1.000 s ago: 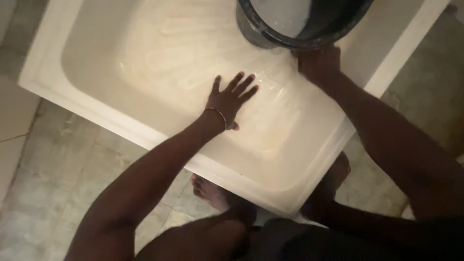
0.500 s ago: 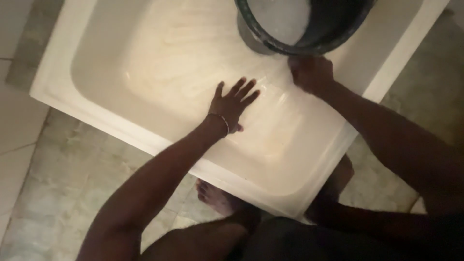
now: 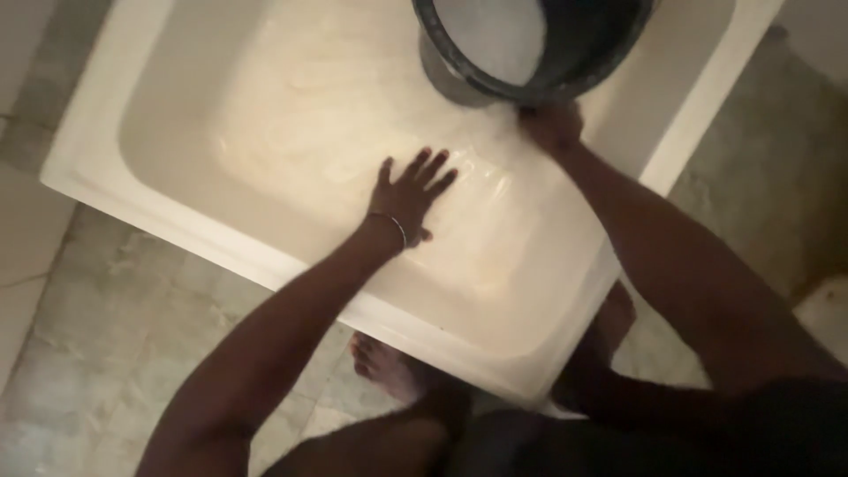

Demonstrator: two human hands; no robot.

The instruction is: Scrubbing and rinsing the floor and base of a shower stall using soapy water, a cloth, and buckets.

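My left hand (image 3: pixel 411 193) lies flat with fingers spread on the wet floor of a white shower tray (image 3: pixel 159 203); a thin bracelet circles its wrist. My right hand (image 3: pixel 549 124) grips the near rim of a dark bucket (image 3: pixel 583 44) that stands in the tray at the top and is tipped toward me. The bucket holds foamy water, and water spills from its rim onto the tray beside my right hand.
The tray sits on a grey tiled floor (image 3: pixel 115 318). My bare feet (image 3: pixel 384 364) stand against the tray's near edge, with my knees below in the view. A pale object (image 3: pixel 826 309) shows at the right edge.
The bucket has tipped further and water now pours out by my right hand. My right hand moved up to the rim. My left hand stays flat on the tray.
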